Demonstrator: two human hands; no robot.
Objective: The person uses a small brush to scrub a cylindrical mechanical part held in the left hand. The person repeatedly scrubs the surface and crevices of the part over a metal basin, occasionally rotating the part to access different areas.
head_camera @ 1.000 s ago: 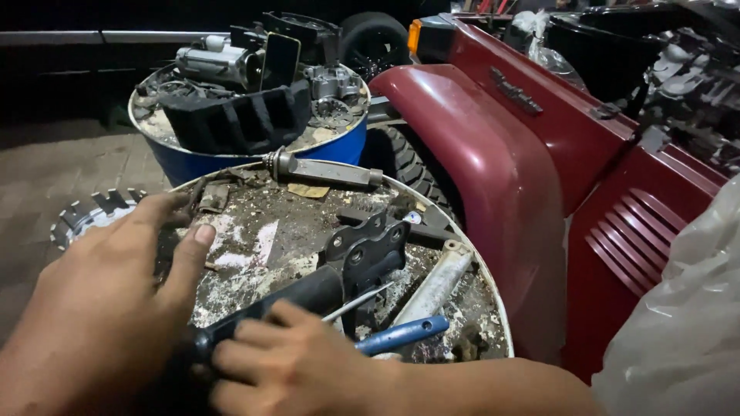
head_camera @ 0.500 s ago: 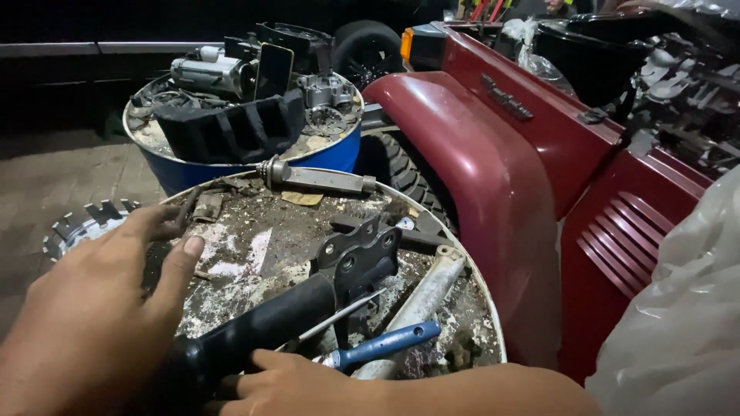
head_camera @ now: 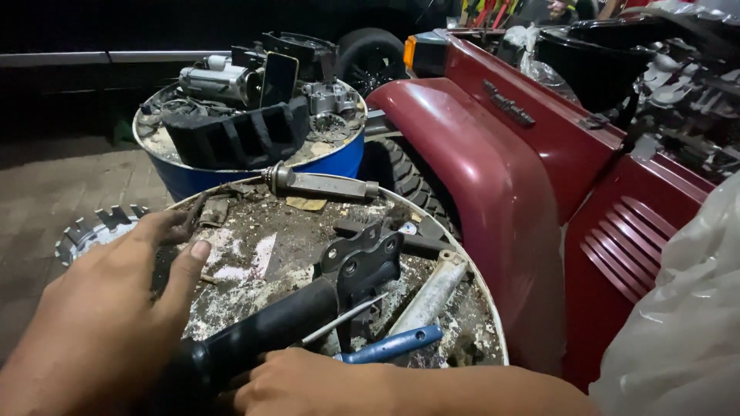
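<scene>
On top of a grimy drum lid [head_camera: 270,254], crusted with white flakes and dirt, lies a black shock absorber [head_camera: 270,327], its tube running from the lower left up to a bolted bracket [head_camera: 362,262] near the middle of the lid. Both hands are at the tube's lower end. The left hand [head_camera: 100,308] rests palm down on the lid's left side, fingers [head_camera: 181,273] spread loosely, thumb pointing toward the tube. The right hand [head_camera: 308,381] sits low on the tube; its fingers are curled under and mostly hidden, so I cannot tell how tightly they close on it. Just beside the right hand lie a blue-handled screwdriver [head_camera: 389,347] and a thin metal rod [head_camera: 343,320], both touching the tube's side. A pale silver cylinder [head_camera: 432,293] lies tilted near the lid's right rim, and a grey metal shaft [head_camera: 320,183] rests across the far rim. Behind stands a blue drum [head_camera: 339,162] piled with dark engine parts. A dark red vehicle fender [head_camera: 493,200] curves close along the right.
</scene>
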